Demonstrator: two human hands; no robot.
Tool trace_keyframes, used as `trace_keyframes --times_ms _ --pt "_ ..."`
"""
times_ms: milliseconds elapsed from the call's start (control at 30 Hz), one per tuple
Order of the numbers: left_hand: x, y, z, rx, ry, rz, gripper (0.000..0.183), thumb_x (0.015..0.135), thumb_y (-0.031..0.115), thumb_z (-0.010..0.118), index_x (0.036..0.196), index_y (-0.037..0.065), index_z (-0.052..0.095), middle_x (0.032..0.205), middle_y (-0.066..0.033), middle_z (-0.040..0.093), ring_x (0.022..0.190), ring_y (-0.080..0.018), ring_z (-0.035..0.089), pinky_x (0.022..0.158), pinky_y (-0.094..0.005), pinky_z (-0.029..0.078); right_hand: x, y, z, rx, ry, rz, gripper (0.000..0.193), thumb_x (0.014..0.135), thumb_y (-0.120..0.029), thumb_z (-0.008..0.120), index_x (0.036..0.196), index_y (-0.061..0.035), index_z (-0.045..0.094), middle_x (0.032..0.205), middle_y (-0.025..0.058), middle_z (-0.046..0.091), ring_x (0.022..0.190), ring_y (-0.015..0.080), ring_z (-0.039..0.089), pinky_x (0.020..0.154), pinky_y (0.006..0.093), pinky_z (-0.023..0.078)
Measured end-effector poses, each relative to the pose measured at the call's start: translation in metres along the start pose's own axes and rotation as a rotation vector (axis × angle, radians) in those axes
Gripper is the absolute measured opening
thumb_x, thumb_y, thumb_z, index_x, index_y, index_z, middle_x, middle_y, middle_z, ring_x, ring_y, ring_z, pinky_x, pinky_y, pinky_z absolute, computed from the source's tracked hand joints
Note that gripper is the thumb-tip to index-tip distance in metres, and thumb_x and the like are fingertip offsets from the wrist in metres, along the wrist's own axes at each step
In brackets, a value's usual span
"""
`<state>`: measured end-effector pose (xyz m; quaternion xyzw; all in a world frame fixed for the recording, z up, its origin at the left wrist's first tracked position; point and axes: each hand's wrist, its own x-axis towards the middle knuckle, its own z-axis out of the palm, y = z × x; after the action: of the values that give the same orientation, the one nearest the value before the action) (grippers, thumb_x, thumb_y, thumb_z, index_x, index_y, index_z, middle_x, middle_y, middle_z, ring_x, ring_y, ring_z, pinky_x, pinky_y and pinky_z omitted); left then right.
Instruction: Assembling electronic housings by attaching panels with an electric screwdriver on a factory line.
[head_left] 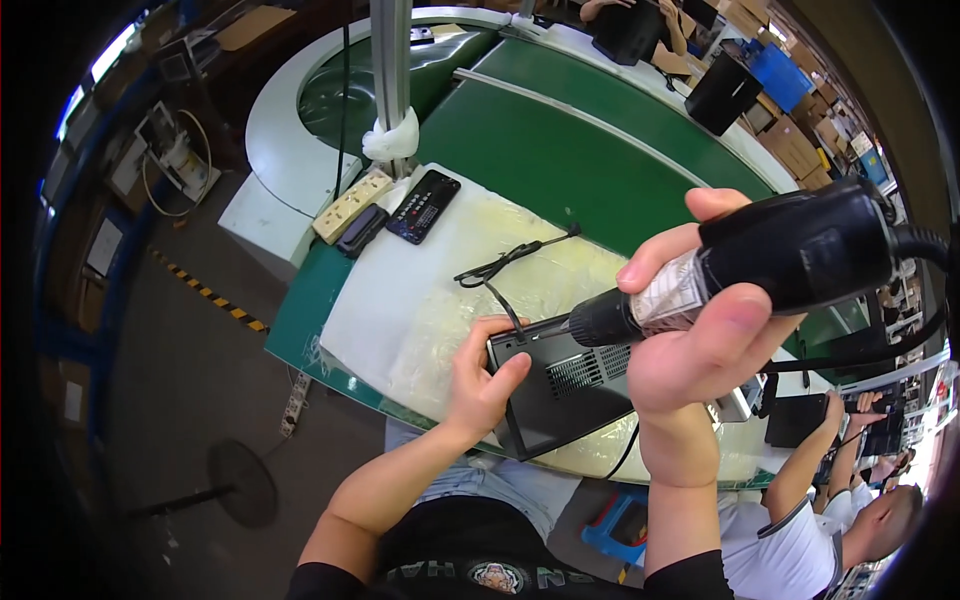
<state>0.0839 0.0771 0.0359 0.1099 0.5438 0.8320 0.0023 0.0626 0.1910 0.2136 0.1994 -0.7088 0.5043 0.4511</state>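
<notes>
From a distance, I am working two bare hands over a pale sheet [375, 320] at the center of the frame. My left hand [485, 385] is clamping the left end of one black slotted casing [535, 425], thumb on its upper face and the other fingers curling around the edge, presumably keeping it from shifting. The casing is lying just below center, showing two groups of vent slots. At center right, my right hand [710, 330] is wrapping its fingers around one black corded tool [800, 245], seemingly gripping it at the body so that its ribbed nose is pointing down and left over the casing; whether the two are touching, I cannot tell.

One black cable [492, 268] is trailing up from the casing's upper left corner, likely lying there to stay off its face. Toward the upper left, one flat black panel [423, 207], one small dark case [362, 230] and one cream power strip [352, 205] are sitting near one metal post [391, 80], perhaps to leave room for handling. Two black boxes [722, 92] are showing at upper right, one between another person's hands. One co-worker [780, 545] is sitting at lower right.
</notes>
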Motion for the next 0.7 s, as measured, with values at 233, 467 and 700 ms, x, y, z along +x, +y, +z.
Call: trace_keyframes --times_ms 233,467,700 --pt "0.000 -0.006 -0.002 -0.042 -0.007 0.011 0.034 0.081 0.005 0.063 0.112 -0.004 0.052 0.112 -0.0118 0.054 0.103 -0.0186 0.055 0.091 -0.0294 0.042 -0.014 0.016 0.016 0.069 -0.008 -0.001 0.067 0.096 -0.056 0.045 0.128 0.0010 0.028 0.105 0.0166 0.057 0.053 0.0148 0.057 0.047 0.0254 0.046" --pt "-0.002 -0.006 -0.005 -0.033 0.003 0.009 0.034 0.081 0.004 0.062 0.113 -0.004 0.052 0.111 -0.0115 0.055 0.100 -0.0181 0.055 0.090 -0.0287 0.042 -0.015 0.020 0.028 0.113 0.010 0.010 0.069 0.095 -0.057 0.045 0.128 0.0024 0.030 0.105 0.0164 0.057 0.053 0.0138 0.056 0.047 0.0244 0.044" --pt "-0.006 0.002 0.002 -0.094 0.029 -0.089 0.033 0.082 0.006 0.061 0.113 -0.003 0.053 0.106 -0.0085 0.057 0.097 -0.0156 0.054 0.088 -0.0281 0.042 -0.021 0.019 0.032 0.179 0.057 0.043 0.068 0.095 -0.053 0.050 0.131 0.0011 0.028 0.102 0.0197 0.059 0.055 0.0136 0.057 0.048 0.0238 0.045"
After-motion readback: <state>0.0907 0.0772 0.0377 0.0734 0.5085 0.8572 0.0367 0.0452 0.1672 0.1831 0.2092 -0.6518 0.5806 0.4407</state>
